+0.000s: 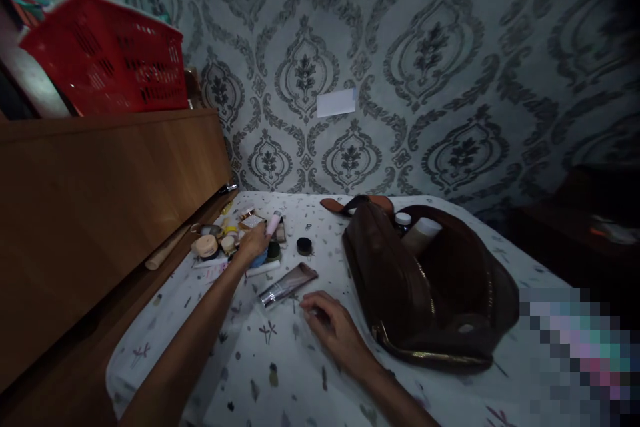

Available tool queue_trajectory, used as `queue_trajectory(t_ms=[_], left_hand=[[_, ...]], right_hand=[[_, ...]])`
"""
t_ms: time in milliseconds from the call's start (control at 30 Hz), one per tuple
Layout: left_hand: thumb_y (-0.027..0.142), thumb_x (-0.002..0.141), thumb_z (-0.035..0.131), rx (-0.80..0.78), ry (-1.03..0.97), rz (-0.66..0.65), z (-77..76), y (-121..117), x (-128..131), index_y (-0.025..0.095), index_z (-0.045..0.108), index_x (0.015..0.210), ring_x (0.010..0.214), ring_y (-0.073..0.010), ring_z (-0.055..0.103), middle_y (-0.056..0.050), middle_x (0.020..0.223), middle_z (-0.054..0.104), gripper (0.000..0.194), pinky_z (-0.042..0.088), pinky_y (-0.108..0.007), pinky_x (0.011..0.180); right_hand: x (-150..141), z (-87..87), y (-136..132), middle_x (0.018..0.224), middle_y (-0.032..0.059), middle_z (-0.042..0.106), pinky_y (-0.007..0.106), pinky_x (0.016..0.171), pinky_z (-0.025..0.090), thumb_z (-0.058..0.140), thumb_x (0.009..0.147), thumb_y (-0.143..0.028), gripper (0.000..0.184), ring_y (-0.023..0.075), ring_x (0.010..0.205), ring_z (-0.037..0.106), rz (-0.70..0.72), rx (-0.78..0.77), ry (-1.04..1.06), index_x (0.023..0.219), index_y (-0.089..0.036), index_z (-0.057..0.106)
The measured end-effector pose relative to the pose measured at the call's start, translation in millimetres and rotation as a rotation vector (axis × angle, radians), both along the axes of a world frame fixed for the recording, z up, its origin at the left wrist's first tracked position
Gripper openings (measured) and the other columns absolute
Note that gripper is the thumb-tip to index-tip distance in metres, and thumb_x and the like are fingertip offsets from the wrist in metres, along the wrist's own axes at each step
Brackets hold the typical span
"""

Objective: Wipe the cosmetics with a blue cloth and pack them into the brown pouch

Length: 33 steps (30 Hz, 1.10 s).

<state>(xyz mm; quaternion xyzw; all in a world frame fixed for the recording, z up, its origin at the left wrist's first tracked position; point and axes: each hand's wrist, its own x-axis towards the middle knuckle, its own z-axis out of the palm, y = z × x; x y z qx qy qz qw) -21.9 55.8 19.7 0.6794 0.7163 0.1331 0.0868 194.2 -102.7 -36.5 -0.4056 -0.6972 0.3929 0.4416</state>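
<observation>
My left hand [254, 242] reaches into a cluster of cosmetics at the left of the table. Its fingers are closed around a pale pink tube [273, 222] that points up and away. About it lie a jar with a peach-coloured lid [205, 246], a white slim tube [263, 269] and several small containers. My right hand [334, 330] hovers low over the cloth with its fingers loosely curled and apart, holding nothing that I can see. Nearest to it is a silver-capped squeeze tube [289, 285], lying on its side. A small dark round jar [304, 245] stands beyond that.
On the right sits an open brown bag [390, 267] with a white-capped bottle [403, 221] and a pale tube [423, 233] inside. A wooden cabinet [110, 200] borders the left side, bearing a red basket [113, 57]. Patterned wallpaper [375, 67] closes the back.
</observation>
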Motion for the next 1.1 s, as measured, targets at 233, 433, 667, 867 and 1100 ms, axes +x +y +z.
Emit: queue_trajectory(t_ms=[233,433,667,867,1100], left_hand=[[0.039,0.094,0.060,-0.089,-0.086,0.028,6.2,4.5,-6.1,0.015,0.060,0.121,0.100,-0.0221,0.065,-0.008,0.118,0.064,0.036,0.056,-0.042,0.085],[0.045,0.085,0.068,-0.139,0.047,-0.020,21.9,4.6,4.5,0.012,0.065,0.110,0.105,-0.0297,0.065,-0.010,0.113,0.069,0.042,0.053,-0.039,0.085],[0.041,0.085,0.055,-0.052,0.297,-0.154,40.2,-15.7,37.0,0.013,0.065,0.108,0.106,-0.0386,0.066,-0.022,0.114,0.071,0.037,0.050,-0.042,0.080],[0.026,0.089,0.046,0.054,0.434,-0.241,45.2,-36.6,64.1,0.013,0.061,0.116,0.109,-0.0360,0.066,-0.022,0.112,0.071,0.033,0.048,-0.044,0.087],[0.006,0.088,0.038,0.122,0.534,-0.337,57.1,-54.6,87.8,0.010,0.059,0.123,0.107,-0.0361,0.066,-0.023,0.110,0.069,0.040,0.050,-0.045,0.083]], right_hand=[[-0.7,-2.0,-0.1,0.094,0.0088,0.066,0.030,0.073,0.048,0.053,0.084,-0.024,0.017,0.0205,0.085,0.062,-0.017,0.020,0.002,0.089,-0.016,0.067],[-0.7,-1.0,-4.1,0.094,0.0083,0.066,0.028,0.072,0.048,0.054,0.080,-0.016,0.016,0.0181,0.083,0.063,-0.030,0.030,-0.012,0.088,-0.015,0.068],[-0.6,-4.0,-6.1,0.091,0.0044,0.066,0.024,0.070,0.049,0.058,0.074,-0.011,0.018,0.0154,0.082,0.064,-0.084,0.040,0.000,0.085,-0.016,0.071],[1.5,-4.4,-3.9,0.090,0.0028,0.065,0.023,0.070,0.049,0.059,0.075,-0.011,0.016,0.0146,0.083,0.063,-0.077,0.032,0.023,0.085,-0.017,0.070],[1.0,-5.2,-1.8,0.088,0.0025,0.063,0.024,0.070,0.048,0.061,0.076,-0.015,0.011,0.0145,0.082,0.061,-0.070,-0.010,0.076,0.082,-0.018,0.069]])
